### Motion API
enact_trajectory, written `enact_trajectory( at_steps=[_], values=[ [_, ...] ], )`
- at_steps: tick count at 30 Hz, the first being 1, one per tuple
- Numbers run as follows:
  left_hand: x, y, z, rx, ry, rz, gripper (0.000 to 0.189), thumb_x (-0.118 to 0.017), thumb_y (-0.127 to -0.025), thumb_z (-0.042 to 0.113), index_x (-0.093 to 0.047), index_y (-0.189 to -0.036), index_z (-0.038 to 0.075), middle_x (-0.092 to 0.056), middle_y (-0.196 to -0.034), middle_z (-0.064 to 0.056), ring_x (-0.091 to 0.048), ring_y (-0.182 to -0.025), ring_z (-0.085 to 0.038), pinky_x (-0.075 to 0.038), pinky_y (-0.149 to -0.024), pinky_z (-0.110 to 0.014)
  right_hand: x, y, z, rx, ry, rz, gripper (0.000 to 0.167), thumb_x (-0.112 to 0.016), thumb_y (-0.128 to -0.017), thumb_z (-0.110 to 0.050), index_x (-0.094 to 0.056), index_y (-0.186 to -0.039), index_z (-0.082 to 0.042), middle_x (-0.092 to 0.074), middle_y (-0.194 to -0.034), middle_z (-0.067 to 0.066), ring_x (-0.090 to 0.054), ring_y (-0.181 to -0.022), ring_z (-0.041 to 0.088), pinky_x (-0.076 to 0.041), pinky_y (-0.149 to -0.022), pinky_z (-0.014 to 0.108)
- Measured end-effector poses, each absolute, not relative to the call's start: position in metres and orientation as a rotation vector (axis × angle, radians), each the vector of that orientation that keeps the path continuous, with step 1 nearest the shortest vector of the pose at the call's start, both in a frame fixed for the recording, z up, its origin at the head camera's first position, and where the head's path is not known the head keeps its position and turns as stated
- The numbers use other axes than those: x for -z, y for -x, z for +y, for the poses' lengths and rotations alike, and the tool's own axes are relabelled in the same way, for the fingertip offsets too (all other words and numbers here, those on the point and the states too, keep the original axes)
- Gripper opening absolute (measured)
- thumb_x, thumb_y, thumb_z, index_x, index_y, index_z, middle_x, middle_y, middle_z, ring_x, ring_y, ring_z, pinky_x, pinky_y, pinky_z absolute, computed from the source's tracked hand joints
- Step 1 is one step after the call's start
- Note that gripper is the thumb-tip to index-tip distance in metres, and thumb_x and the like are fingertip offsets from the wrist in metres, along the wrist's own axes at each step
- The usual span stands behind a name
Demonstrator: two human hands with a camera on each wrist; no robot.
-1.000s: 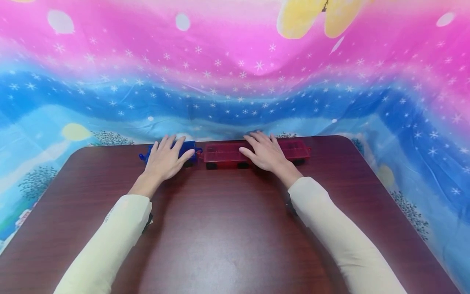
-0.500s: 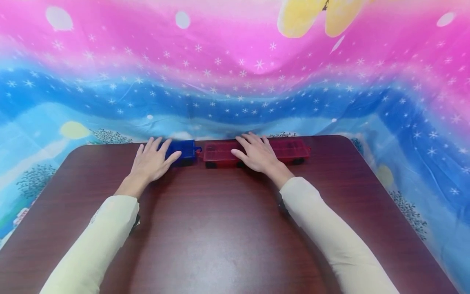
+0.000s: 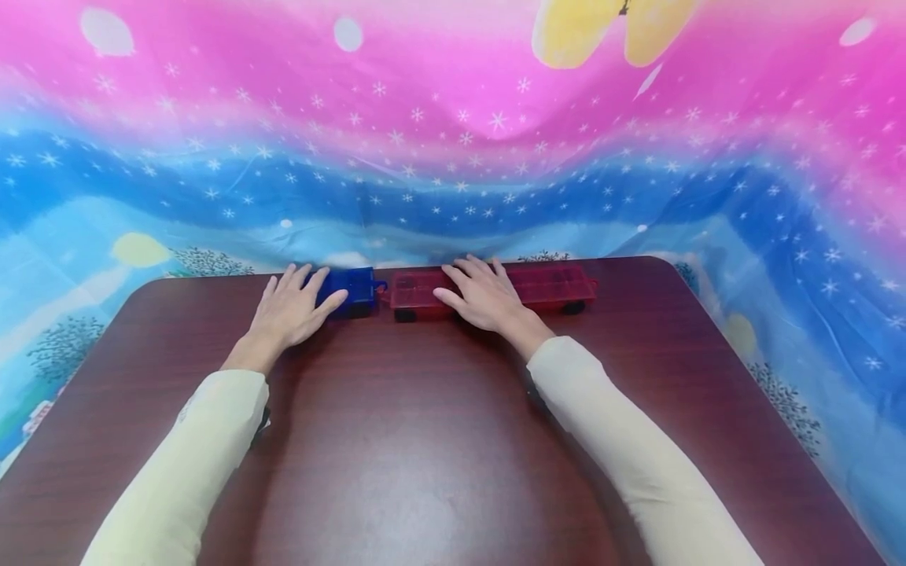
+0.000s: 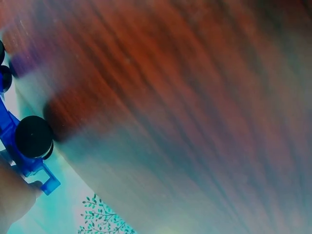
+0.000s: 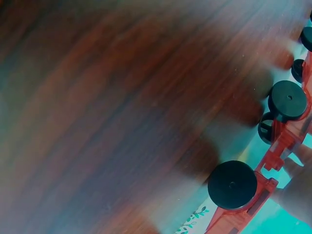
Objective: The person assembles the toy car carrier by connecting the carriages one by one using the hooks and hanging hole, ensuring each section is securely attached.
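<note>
A blue see-through toy train car (image 3: pixel 357 288) stands at the table's far edge, hooked to a line of red see-through cars on its right. My left hand (image 3: pixel 289 308) lies spread over the blue car's left part and hides it. In the left wrist view the blue car (image 4: pixel 19 158) shows a black wheel and an end hook beside a finger (image 4: pixel 14 200). Over the middle of the red cars (image 3: pixel 555 287) rests my right hand (image 3: pixel 488 300), fingers extended. The right wrist view shows red cars (image 5: pixel 280 144) on black wheels, joined by a coupling near my fingers (image 5: pixel 297 180).
The brown wooden table (image 3: pixel 396 424) has rounded far corners. Behind it and along both sides hangs a pink and blue cloth (image 3: pixel 453 173) with snowflakes, close against the far edge. Pale sleeves (image 3: pixel 191 448) cover both forearms.
My left hand has slid left along the blue car, uncovering more of its right part, then stayed. The right hand has shifted slightly left over the red cars. The cars stay put.
</note>
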State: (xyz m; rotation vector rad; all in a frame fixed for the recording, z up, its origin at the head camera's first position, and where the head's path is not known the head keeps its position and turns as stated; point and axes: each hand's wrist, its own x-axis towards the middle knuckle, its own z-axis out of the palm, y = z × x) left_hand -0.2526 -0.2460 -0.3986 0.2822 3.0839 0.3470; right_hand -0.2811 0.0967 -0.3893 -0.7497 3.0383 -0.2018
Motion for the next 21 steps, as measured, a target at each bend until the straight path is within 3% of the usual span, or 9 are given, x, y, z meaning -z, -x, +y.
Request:
enact_trajectory(
  at_steps=[21],
  values=[
    [0.403,0.263,-0.237,-0.299,-0.283,3.102,0.095,-0.019,-0.097,0.078,-0.023,-0.163,0.009,-0.021,-0.163,-0.025,-0.006,-0.152,-0.047,0.0,-0.118,-0.067,0.398,0.284,0.088,0.22,0.757,2.987,0.074,-0.025,-0.105,-0.064,-0.027,-0.163,-0.018,-0.028,-0.165,0.009,-0.016,-0.154,0.029,-0.003,-0.123,0.052]
  ],
)
